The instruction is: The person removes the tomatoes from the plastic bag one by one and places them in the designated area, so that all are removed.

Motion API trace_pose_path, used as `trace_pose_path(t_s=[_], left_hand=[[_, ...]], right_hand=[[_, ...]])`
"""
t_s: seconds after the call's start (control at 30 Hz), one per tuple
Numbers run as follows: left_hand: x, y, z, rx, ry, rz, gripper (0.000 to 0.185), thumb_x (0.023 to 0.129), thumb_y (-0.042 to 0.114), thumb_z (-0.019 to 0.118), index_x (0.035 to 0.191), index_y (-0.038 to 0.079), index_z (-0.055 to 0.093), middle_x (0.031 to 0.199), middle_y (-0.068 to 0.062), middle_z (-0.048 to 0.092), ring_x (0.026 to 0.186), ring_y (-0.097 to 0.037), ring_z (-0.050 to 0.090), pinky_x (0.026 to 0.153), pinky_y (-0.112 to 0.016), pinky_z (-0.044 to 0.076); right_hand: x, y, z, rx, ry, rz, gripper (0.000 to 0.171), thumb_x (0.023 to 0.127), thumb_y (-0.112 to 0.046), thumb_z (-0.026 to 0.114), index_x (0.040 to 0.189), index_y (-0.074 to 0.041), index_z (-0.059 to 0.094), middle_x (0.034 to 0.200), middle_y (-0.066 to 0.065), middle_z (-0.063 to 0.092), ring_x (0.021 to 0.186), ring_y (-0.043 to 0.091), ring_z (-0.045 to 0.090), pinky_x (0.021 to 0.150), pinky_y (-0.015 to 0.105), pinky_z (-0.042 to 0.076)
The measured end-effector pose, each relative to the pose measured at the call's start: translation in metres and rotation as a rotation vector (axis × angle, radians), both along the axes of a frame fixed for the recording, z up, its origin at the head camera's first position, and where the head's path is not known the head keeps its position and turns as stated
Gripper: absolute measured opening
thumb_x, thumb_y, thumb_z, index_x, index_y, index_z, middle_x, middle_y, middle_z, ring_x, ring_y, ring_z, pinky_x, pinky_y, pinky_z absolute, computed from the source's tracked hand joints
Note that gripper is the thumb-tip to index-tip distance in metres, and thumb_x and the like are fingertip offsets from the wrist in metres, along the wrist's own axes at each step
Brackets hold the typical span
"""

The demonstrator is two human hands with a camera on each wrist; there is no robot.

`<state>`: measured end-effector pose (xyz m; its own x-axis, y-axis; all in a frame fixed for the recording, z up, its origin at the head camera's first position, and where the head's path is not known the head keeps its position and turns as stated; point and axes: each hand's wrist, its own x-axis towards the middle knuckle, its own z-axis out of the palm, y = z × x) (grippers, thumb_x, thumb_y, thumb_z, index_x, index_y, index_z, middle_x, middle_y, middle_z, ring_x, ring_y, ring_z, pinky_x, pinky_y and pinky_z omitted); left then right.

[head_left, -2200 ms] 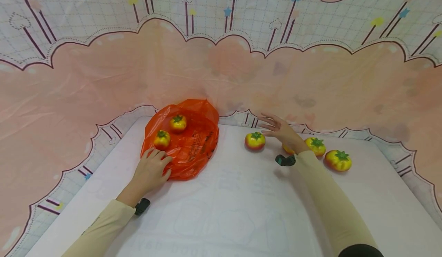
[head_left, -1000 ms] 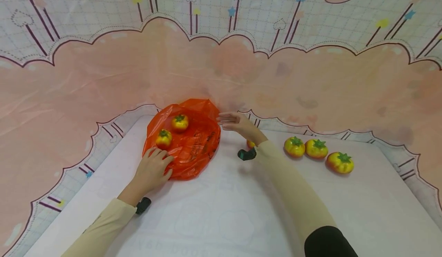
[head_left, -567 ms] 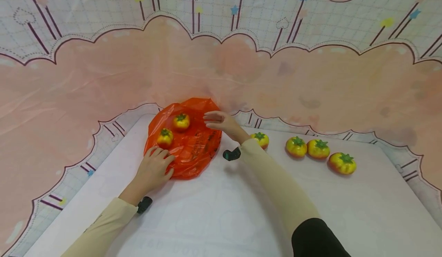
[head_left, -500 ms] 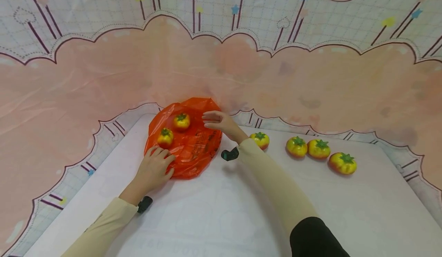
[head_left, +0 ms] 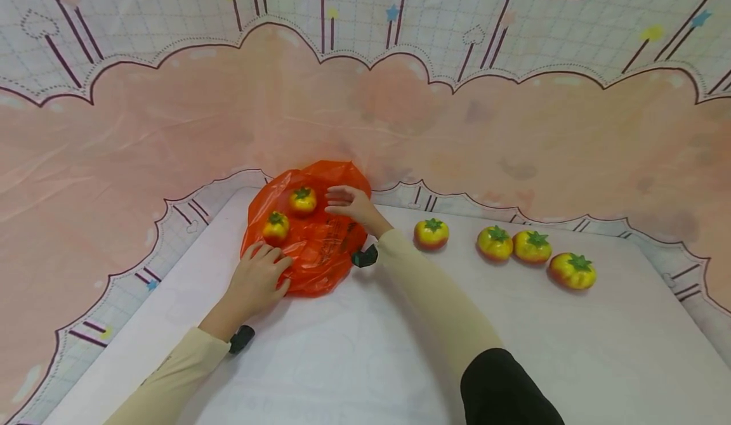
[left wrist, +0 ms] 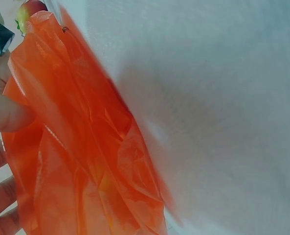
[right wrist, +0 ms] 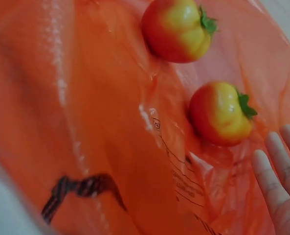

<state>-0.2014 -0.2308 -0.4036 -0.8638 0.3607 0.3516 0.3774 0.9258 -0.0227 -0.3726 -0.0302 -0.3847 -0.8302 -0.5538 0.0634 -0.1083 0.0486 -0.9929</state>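
Head view: an orange bag (head_left: 311,235) was seen near the table's (head_left: 365,361) far left corner, two tomatoes (head_left: 301,200) on it; four tomatoes (head_left: 431,233) were lined along the far edge; the near half was bare; the left hand (head_left: 258,280) was pressed on the bag's near edge, fingers straight and slightly spread; the right hand (head_left: 350,204) was held over it, fingers loosely extended.

The plastic bag (head_left: 314,235) is bright orange, thin enough to glow, with dark printed lettering across its middle. The two tomatoes on the bag (head_left: 288,214) are yellow flushed with red and topped by green leafy caps; the four tomatoes on the bench (head_left: 505,250) share the same yellow-red skin and green tops. The bench (head_left: 400,361) is covered in plain white. The backdrop (head_left: 171,114) shows soft pink clouds outlined in dark purple on a pale grid with small stars and hearts. Both sleeves (head_left: 422,285) are cream
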Motion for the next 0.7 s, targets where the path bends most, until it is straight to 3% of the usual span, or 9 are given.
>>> trace_pose_path(t_s=[0.37,0.7], left_hand=[[-0.001,0.0,0.0,-0.011,0.021,-0.018,0.034,0.074,0.023,0.077,0.103,0.008,0.068,0.101,-0.012,0.065,0.101,-0.03,0.054,0.103,-0.055,0.037],[-0.002,-0.001,-0.002,-0.018,0.017,-0.011,0.037,0.074,0.025,0.077,0.106,0.009,0.069,0.104,-0.012,0.066,0.103,-0.03,0.054,0.103,-0.055,0.037]], right_hand=[[-0.008,-0.021,-0.008,0.038,-0.086,-0.088,0.052,0.086,-0.006,0.065,0.135,-0.004,0.045,0.139,0.013,0.05,0.126,0.027,0.051,0.103,0.037,0.044],[-0.011,-0.032,-0.016,0.029,-0.113,-0.107,0.055,0.086,-0.004,0.065,0.136,-0.005,0.043,0.141,0.012,0.047,0.13,0.027,0.047,0.106,0.038,0.042]])
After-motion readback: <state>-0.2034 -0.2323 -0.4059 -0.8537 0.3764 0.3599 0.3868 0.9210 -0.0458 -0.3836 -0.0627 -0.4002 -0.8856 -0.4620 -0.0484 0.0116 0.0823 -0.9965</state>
